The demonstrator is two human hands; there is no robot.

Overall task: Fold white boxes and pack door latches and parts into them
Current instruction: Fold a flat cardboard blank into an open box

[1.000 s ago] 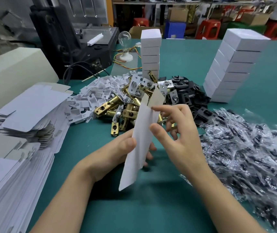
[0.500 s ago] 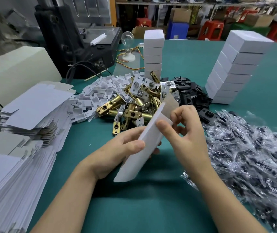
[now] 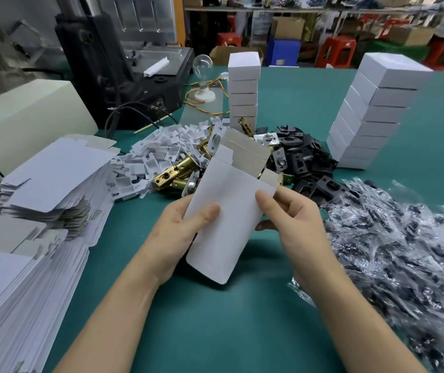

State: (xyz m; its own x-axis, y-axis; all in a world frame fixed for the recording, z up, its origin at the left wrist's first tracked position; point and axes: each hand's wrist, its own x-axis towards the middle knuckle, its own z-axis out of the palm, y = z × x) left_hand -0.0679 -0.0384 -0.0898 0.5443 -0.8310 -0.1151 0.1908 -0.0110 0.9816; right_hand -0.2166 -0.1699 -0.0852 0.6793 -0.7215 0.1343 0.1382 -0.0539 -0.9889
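From the head camera, the left hand (image 3: 177, 238) and right hand (image 3: 293, 227) each pinch a side edge of the flat white cardboard box blank (image 3: 229, 211), thumbs on its front. They hold it above the green table (image 3: 215, 332), near the brass door latches (image 3: 172, 173), probably so that squeezing the edges pops it open.
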